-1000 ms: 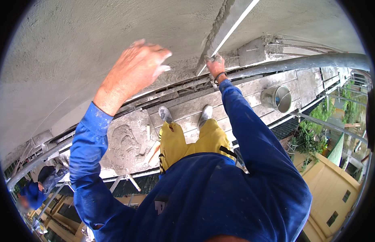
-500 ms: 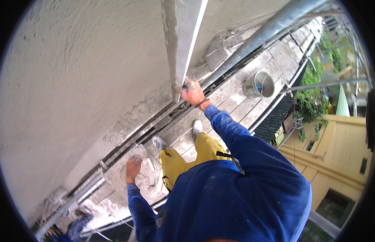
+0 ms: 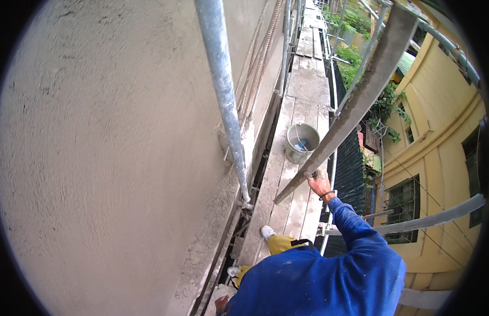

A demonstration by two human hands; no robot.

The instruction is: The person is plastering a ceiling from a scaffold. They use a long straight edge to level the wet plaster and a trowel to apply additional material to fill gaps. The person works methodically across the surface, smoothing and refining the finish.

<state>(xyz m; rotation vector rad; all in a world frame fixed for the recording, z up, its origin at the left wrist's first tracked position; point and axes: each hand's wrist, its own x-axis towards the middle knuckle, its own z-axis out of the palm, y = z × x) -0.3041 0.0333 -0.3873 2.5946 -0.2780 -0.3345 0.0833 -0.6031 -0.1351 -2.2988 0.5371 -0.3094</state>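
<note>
My right hand (image 3: 320, 183) grips a long, flat straightedge (image 3: 363, 95) near its lower end. The bar is smeared with grey mortar and leans up and away to the right, its bottom end low over the planks. Just beyond the hand stands a bucket (image 3: 295, 156) with a wire handle and something blue inside. Down by my body, only a small part of my left hand (image 3: 221, 302) shows at the lower edge; its fingers are too hidden to read.
A freshly rendered wall (image 3: 113, 158) rises on the left. A steel scaffold pole (image 3: 221, 79) slants beside it, with rusty rebar (image 3: 263, 58) behind. The plank walkway (image 3: 308, 87) runs ahead, with a gap along the wall side. A yellow building (image 3: 434, 152) stands beyond the right-hand rails.
My right hand has swung the straightedge from the wall side to the outer side of the walkway. My view has turned along the planks, and my left hand has dropped toward the lower edge.
</note>
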